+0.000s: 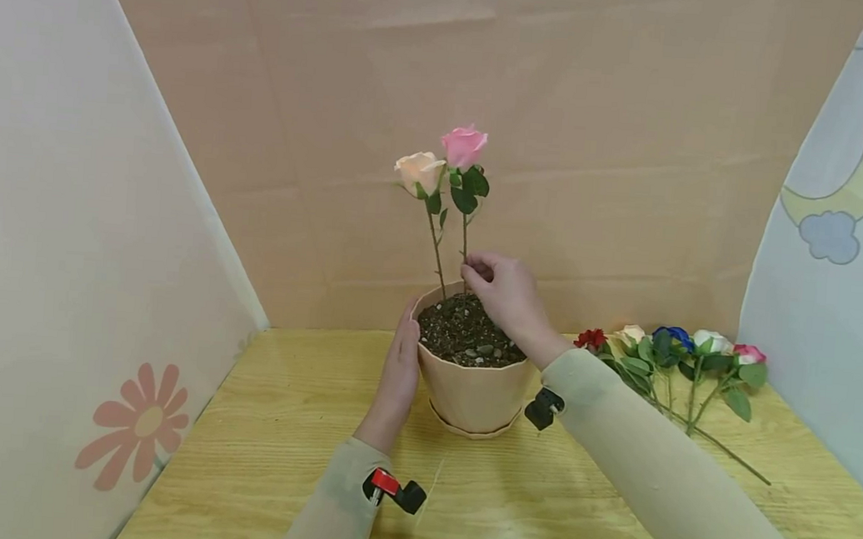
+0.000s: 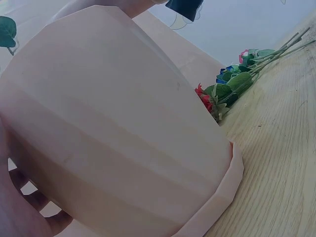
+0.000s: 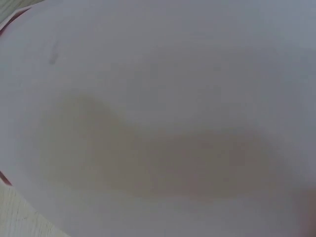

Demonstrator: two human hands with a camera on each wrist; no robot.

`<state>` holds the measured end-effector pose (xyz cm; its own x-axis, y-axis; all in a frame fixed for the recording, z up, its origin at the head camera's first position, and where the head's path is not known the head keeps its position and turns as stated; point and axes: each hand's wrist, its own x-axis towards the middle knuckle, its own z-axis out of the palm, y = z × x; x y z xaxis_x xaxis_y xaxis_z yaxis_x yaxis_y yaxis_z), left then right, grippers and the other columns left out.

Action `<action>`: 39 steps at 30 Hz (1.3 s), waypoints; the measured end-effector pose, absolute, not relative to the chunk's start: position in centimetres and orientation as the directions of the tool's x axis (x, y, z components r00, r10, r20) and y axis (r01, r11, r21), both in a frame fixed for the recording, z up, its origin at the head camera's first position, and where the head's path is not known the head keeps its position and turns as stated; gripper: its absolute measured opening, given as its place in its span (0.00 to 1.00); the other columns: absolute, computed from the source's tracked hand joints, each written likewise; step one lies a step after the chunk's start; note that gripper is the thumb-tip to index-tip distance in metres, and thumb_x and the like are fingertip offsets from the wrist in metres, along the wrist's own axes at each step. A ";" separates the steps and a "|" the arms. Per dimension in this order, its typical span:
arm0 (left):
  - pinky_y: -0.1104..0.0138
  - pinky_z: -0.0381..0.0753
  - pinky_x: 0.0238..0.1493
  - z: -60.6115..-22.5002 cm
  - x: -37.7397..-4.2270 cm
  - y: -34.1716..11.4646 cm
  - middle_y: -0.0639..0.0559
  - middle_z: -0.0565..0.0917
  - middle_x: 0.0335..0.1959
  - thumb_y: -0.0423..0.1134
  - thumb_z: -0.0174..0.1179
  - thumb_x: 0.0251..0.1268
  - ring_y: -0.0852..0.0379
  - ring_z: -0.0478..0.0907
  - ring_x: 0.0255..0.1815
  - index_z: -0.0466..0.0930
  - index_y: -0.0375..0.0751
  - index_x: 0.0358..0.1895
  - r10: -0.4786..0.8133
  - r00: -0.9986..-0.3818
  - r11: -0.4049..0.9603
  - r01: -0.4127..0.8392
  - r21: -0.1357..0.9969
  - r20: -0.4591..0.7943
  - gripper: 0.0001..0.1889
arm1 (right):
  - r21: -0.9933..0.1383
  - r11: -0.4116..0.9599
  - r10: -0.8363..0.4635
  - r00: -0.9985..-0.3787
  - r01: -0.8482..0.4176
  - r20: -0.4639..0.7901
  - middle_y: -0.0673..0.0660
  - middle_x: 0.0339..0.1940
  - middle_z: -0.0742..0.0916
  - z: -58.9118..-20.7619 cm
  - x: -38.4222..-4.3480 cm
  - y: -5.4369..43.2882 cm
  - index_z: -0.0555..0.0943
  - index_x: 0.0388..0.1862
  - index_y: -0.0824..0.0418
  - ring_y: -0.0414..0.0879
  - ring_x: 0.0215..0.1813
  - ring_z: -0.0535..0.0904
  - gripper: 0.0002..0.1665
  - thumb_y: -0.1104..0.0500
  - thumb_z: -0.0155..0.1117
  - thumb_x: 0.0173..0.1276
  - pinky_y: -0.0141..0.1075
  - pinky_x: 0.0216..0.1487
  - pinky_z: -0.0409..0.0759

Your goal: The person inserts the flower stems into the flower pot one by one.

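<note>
A peach-coloured flowerpot [image 1: 473,396] filled with dark soil [image 1: 464,339] stands on a matching saucer [image 1: 474,434]. Two artificial roses rise from the soil: a cream rose [image 1: 419,173] on the left, leaning left, and a pink rose [image 1: 464,146] beside it, nearly upright. Thumb and fingertips of my right hand [image 1: 508,296] pinch the pink rose's stem low down, just above the soil. My left hand [image 1: 399,367] rests along the pot's left side, fingers reaching up near the rim. In the right wrist view the pot wall [image 3: 148,89] fills nearly everything and hides the fingers.
Several artificial roses lie at the right of the wooden table [image 1: 300,427]: red [image 1: 590,339], cream, blue [image 1: 673,336], white [image 1: 710,342] and pink-and-white [image 1: 749,354]. Their stems point toward the front right. A peach cloth [image 1: 336,129] hangs behind, with pale printed cloths at both sides.
</note>
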<state>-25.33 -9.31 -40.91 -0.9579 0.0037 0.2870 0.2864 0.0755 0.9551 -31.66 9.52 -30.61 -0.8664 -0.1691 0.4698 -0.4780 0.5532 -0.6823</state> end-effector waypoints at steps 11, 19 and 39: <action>0.43 0.47 0.88 -40.7 -25.2 -9.2 0.54 0.55 0.91 0.59 0.33 0.95 0.49 0.48 0.91 0.51 0.55 0.92 0.004 -0.959 0.081 0.284 0.955 0.285 0.32 | -0.640 0.587 -0.217 -0.858 -0.495 0.465 0.55 0.41 0.94 -30.4 -31.6 9.7 0.92 0.52 0.60 0.50 0.44 0.89 0.11 0.56 0.67 0.85 0.50 0.52 0.86; 0.44 0.47 0.88 -40.3 -25.1 -9.0 0.53 0.55 0.91 0.55 0.31 0.96 0.49 0.48 0.91 0.51 0.53 0.92 -0.001 -0.948 0.092 0.315 0.945 0.317 0.31 | -0.597 0.594 -0.262 -0.831 -0.539 0.490 0.55 0.40 0.95 -30.0 -31.2 9.7 0.93 0.51 0.60 0.49 0.42 0.90 0.11 0.57 0.68 0.85 0.50 0.49 0.86; 0.45 0.48 0.88 -40.9 -25.0 -8.5 0.55 0.55 0.91 0.60 0.32 0.95 0.50 0.48 0.91 0.51 0.54 0.92 -0.020 -0.962 0.130 0.269 0.954 0.274 0.33 | -0.695 0.527 -0.216 -0.868 -0.490 0.448 0.57 0.44 0.94 -30.9 -31.0 10.4 0.92 0.59 0.63 0.52 0.45 0.91 0.14 0.57 0.71 0.83 0.53 0.54 0.89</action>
<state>-25.04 -8.46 -40.86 -0.9616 -0.0197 0.2738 0.2691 0.1297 0.9543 -31.04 10.40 -30.93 -0.8675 -0.2165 0.4478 -0.4900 0.5268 -0.6946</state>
